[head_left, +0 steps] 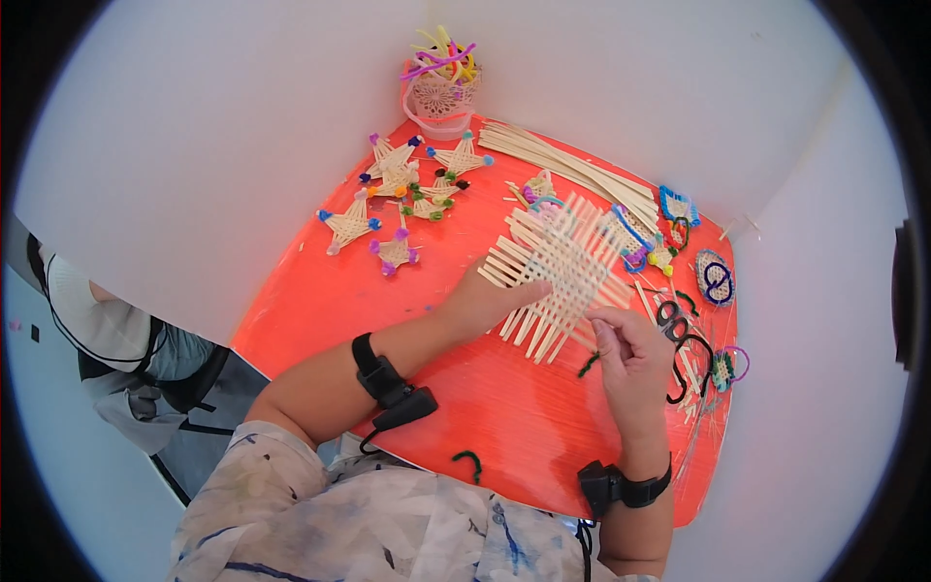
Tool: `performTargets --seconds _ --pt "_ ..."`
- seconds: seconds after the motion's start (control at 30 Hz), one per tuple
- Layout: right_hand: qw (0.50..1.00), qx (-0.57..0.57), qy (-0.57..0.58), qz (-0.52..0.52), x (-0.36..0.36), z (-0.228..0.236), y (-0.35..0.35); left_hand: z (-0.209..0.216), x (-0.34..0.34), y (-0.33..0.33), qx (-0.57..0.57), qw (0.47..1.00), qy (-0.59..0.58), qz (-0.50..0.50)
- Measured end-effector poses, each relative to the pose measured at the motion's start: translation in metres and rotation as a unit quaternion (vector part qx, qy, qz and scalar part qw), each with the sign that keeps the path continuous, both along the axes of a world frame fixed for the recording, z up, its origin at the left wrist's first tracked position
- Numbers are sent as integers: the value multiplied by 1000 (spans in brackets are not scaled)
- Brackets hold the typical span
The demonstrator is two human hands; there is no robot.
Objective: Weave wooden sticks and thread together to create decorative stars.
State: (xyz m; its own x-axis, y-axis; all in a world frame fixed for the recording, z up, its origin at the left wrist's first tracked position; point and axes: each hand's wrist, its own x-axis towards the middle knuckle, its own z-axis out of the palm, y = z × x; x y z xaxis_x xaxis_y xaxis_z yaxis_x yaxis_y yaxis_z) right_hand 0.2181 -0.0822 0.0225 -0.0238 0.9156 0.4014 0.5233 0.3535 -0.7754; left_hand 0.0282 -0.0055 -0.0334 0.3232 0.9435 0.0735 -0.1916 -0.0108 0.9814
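Over the red worktop [475,407], a pale woven mat [572,262] is held toward one o'clock, gripped at its eight o'clock by the left hand [490,299]; at five, the right hand [640,364] is curled, anything pinched hard to tell; at four, scissors [670,321] are spotted.

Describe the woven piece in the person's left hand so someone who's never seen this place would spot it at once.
Find the red table, then the left hand above it. Under its thumb is a woven lattice of pale, flat strips. Unlike the small star shapes with coloured tips, it's a big crisscross with bare ends sticking out.
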Motion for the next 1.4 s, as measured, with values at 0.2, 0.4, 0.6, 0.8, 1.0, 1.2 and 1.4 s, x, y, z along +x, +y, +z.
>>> performTargets --seconds 0.2,0.4,0.6,0.8,1.0,1.2,1.4 --pt "986 110 -111 -62 25 7 7 7 -1 -4 30 985 132 -108" --pt "976 158 -107 -108 41 6 11 12 -1 -5 52 968 165 -182" --pt "978 154 -62 -126 48 6 12 17 -5 -5 55 946 215 -236" --pt "982 141 -18 -127 52 4 13 13 -5 -7 55 958 154 -236" --pt "985 122 17 -118 53 3 13 16 -5 -8 49 953 134 -266" --pt "986 110 43 -115 54 1 14 17 -5 -10 83 960 112 -244" --pt "986 22 128 -101 62 0 16 24 -6 -8 85 959 124 -239"
